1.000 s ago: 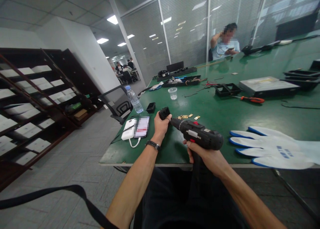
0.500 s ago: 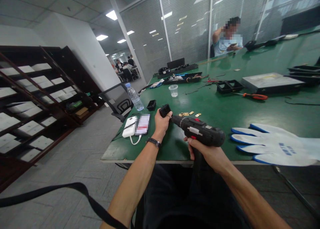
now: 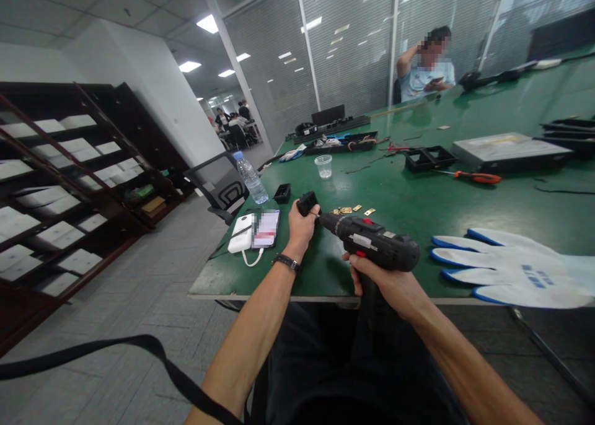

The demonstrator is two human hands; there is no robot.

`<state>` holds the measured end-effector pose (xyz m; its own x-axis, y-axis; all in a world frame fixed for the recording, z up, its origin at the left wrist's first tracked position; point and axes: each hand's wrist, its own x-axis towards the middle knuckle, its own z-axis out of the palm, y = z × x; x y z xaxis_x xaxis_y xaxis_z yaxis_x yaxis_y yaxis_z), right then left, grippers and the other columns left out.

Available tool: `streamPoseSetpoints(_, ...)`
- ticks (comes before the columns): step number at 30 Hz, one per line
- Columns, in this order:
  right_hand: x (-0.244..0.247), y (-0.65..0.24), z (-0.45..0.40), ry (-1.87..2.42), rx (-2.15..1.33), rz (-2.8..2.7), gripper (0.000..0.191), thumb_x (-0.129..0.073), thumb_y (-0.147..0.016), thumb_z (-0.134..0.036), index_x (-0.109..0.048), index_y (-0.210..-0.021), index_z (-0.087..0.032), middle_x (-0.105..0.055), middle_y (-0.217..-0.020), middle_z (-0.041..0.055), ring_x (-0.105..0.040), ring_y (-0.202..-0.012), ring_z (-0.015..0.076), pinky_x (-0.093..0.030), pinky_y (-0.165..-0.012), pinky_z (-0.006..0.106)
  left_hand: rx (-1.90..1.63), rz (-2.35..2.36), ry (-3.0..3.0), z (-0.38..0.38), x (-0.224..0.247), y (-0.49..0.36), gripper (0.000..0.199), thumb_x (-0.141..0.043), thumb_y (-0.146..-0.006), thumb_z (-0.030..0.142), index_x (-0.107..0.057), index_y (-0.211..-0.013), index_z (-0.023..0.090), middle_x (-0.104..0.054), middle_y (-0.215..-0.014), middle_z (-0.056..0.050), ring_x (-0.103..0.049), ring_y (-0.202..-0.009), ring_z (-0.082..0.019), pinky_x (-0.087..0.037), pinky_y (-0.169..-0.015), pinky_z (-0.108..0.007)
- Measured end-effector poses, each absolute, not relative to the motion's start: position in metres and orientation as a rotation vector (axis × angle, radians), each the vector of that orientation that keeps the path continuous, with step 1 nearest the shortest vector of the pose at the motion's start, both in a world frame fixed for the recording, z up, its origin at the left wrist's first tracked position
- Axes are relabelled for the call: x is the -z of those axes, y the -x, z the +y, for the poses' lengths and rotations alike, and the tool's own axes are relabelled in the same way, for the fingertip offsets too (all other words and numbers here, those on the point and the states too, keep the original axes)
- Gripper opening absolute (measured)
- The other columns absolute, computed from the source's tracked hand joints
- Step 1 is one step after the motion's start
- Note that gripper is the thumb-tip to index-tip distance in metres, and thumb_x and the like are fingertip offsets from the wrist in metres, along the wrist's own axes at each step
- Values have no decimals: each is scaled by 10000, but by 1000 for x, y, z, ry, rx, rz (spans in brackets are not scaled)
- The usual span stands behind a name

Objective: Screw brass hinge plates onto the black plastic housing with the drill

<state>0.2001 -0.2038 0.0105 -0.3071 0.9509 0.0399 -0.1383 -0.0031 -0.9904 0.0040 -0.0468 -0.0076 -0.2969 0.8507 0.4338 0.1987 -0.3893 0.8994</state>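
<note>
My left hand (image 3: 302, 224) is closed around a small black plastic box (image 3: 307, 203), held just above the green table. In my right hand (image 3: 379, 275) is a black cordless drill (image 3: 372, 242), gripped by its handle, its chuck pointing left toward the box. The drill's tip reaches the side of the box near my left fingers; whether it touches cannot be made out. Several small brass-coloured plates (image 3: 344, 210) lie just beyond the drill's chuck. Another small black box (image 3: 282, 193) sits farther back, left of my left hand.
Left of my hand lie a phone (image 3: 266, 228), a white power bank (image 3: 240, 233) and a water bottle (image 3: 251, 177). A clear cup (image 3: 324, 166) stands behind. To the right are a white glove (image 3: 515, 269), a screwdriver (image 3: 478, 177) and a black tray (image 3: 430, 158). A person (image 3: 425, 69) sits across the table.
Hands, drill and box hold nearly the same position. The whole view has shifted very slightly.
</note>
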Motion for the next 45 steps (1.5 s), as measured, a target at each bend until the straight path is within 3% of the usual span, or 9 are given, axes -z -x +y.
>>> streamPoseSetpoints(45, -8, -202, -204, 964, -1468, -1366, 478, -657, -879, -632, -609, -697, -192, -622, -677, 24, -593, -587, 159, -490, -597, 298, -1712, 1326, -1534, -49, 6, -4, 273, -779, -773, 336, -639, -943, 175, -655, -874, -15, -586, -800, -152, -468, -756, -259)
